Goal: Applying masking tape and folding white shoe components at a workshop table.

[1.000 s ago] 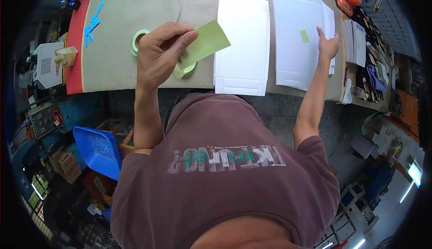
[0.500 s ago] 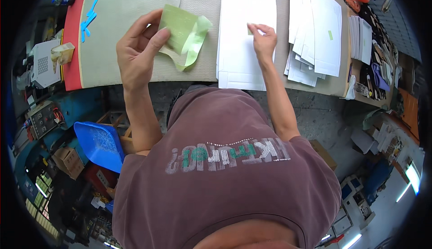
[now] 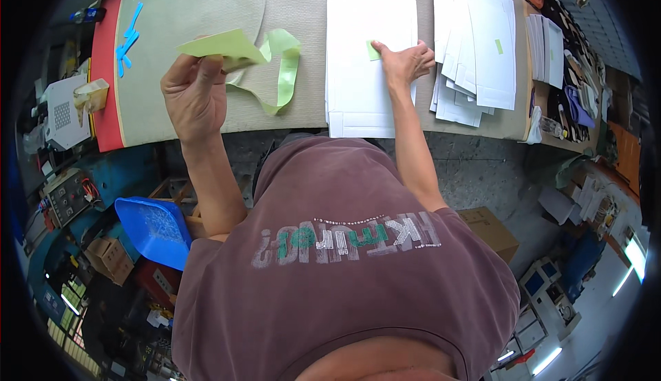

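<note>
My left hand (image 3: 196,99) is raised over the table's near left part, closed on a light green sticker sheet (image 3: 231,42), pinched between thumb and fingers. From that sheet a loose green strip (image 3: 288,71) curls down on the right. A stack of white flat cardboard sheets (image 3: 358,16) lies in front of me. On the top sheet is a small green sticker (image 3: 373,50). The thumb of my right hand (image 3: 406,63) presses at this sticker's edge. The other fingers are spread away from the thumb, over the stack's right edge.
A second, uneven pile of white sheets (image 3: 492,81) lies to the right, a green sticker on its top one. Blue plastic pieces (image 3: 127,44) and a white cord (image 3: 261,9) rest on the table. A blue plastic stool or tub (image 3: 151,226) stands below left.
My right hand has put the small green sticker on the top white sheet, its fingers now spread from the thumb. My left hand moved left and tilted the sticker sheet flatter.
</note>
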